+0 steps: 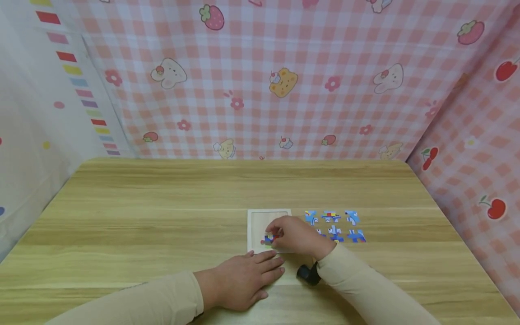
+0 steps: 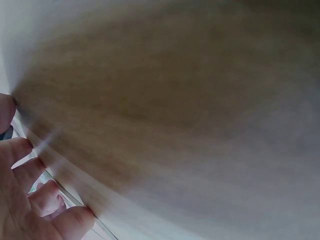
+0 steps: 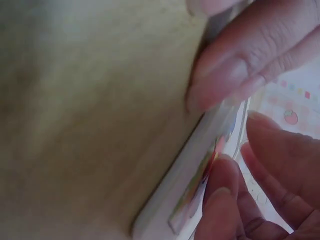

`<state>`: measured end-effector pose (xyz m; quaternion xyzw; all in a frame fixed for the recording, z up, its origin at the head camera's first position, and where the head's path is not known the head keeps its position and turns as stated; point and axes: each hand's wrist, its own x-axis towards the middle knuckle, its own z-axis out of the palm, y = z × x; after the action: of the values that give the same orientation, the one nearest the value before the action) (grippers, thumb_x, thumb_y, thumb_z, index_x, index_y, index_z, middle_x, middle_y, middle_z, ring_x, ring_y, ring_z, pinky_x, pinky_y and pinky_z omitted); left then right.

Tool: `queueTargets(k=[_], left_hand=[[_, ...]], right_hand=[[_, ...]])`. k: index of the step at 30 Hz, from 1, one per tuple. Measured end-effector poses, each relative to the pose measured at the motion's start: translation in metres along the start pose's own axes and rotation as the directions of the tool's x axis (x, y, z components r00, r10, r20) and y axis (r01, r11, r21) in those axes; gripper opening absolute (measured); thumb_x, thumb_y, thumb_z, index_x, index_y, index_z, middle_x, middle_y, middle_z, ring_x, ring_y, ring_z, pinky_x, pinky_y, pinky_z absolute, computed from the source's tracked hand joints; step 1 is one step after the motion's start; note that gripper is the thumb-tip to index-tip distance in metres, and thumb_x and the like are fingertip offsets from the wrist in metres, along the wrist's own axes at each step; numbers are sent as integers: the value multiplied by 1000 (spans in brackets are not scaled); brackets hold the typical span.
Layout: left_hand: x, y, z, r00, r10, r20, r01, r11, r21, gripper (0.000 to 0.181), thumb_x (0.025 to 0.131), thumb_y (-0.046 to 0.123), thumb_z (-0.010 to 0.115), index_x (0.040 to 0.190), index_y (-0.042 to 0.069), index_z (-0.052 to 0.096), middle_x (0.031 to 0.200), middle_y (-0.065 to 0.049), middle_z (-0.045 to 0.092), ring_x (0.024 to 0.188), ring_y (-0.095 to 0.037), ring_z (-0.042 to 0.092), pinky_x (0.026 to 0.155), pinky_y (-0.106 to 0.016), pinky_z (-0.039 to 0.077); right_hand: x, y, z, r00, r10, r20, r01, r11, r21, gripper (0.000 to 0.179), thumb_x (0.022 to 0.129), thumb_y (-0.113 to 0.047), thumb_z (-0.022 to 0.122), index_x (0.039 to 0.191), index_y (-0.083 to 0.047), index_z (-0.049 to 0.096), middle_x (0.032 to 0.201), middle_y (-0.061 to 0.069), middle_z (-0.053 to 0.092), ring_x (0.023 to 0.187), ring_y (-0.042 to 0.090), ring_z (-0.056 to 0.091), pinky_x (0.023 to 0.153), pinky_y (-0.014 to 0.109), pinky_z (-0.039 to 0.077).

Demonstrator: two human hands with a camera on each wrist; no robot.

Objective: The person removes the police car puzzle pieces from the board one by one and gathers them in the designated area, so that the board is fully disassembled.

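A shallow square wooden puzzle tray lies on the table, its pale floor partly covered by my right hand. The thumb and fingertips of that hand pinch a colourful jigsaw piece low down inside the tray, near its front rim. In the right wrist view the piece lies close over the tray floor, under the fingertips. My left hand rests palm down with straight fingers on the table, fingertips right at the tray's near edge. Those fingers also show in the right wrist view.
Right of the tray, several blue jigsaw pieces lie in two rows, one partly hidden behind the right hand. A black camera hangs at the right wrist. Behind the wood-grain table hangs a pink checked curtain.
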<state>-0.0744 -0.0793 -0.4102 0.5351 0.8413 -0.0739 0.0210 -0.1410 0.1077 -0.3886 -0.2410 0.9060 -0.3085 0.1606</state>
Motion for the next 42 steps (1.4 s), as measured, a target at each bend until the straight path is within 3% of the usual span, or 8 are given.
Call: queueTargets(k=[6,15,30,42], left_hand=[[-1,0,0,1000,-3,5,3,1000,-14,53,100,39,43,148,17,40,154,0,35,141,-19,32,102,-38,44],[-1,0,2,1000,8,-29,-8,1000,21,52,100,40,44,146,17,43,152,-1,39,140,-19,34,100,-38,45],[0,-1,-2,1000,1,24,0,1000,-22,53,100,40,43,148,17,40,155,-1,33,142,-19,30,101,-38,44],[0,-1,-1,1000,2,21,-2,1000,-14,53,100,40,43,148,17,40,156,-1,32,142,-19,30,101,-38,44]], right_hand=[[4,-3,2,999,-11,31,11,1000,-16,27,74,7,68,100,1,70,86,4,64,78,14,57,73,29,49],[6,-4,2,998,-35,61,36,999,-11,26,73,9,72,98,1,69,84,4,62,80,15,55,74,27,48],[7,0,2,996,-77,51,77,997,8,20,75,9,68,90,-4,64,77,1,55,72,13,49,65,26,42],[7,0,0,997,-56,59,51,996,74,14,87,8,58,87,-6,62,73,-2,53,67,10,47,64,24,41]])
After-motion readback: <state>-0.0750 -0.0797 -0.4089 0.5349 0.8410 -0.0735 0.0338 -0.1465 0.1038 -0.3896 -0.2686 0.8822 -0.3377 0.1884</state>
